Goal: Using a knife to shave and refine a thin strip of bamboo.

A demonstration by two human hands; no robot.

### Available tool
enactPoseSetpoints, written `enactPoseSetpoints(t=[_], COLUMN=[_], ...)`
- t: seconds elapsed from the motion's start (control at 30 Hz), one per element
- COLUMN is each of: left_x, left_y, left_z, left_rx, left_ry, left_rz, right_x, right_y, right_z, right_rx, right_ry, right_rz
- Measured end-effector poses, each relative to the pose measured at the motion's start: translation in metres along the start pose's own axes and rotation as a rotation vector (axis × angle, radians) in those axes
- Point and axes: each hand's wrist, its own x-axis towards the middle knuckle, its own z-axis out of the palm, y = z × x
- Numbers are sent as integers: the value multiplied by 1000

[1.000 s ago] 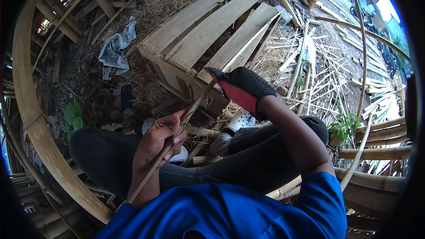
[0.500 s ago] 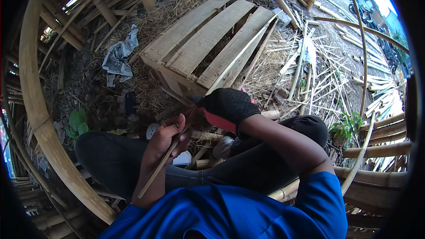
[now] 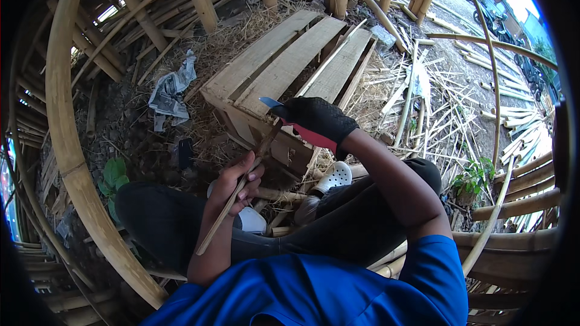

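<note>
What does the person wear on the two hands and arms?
The right hand wears a black knitted glove with a red palm side. The left hand is bare, with no glove. Both forearms are uncovered; a blue short sleeve shows at the right upper arm.

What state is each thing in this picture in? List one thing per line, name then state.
left hand: bare, closed around the bamboo strip
bamboo strip: held slanted, upper end at the blade
right hand: gloved, gripping the knife
knife: blade tip showing past the glove
wooden pallet: lying on straw
white clog: worn on the foot
</note>
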Motion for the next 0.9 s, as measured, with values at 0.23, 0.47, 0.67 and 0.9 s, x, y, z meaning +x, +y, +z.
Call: enactPoseSetpoints(t=[0.23,0.47,0.67,0.9], left_x=[5,2,0,8], left_y=[4,15,22,23], left_z=[19,33,19,13], left_rx=[100,91,284,246], left_ry=[61,21,-88,-72], left_rz=[-41,-47,-274,-232], right_x=[16,29,53,59], right_y=[3,5,34,62], right_z=[-8,-23,-24,-46], right_rx=[-80,-217,-260,-354], right_ry=[-15,59,162,383], right_rz=[-39,22,48,108])
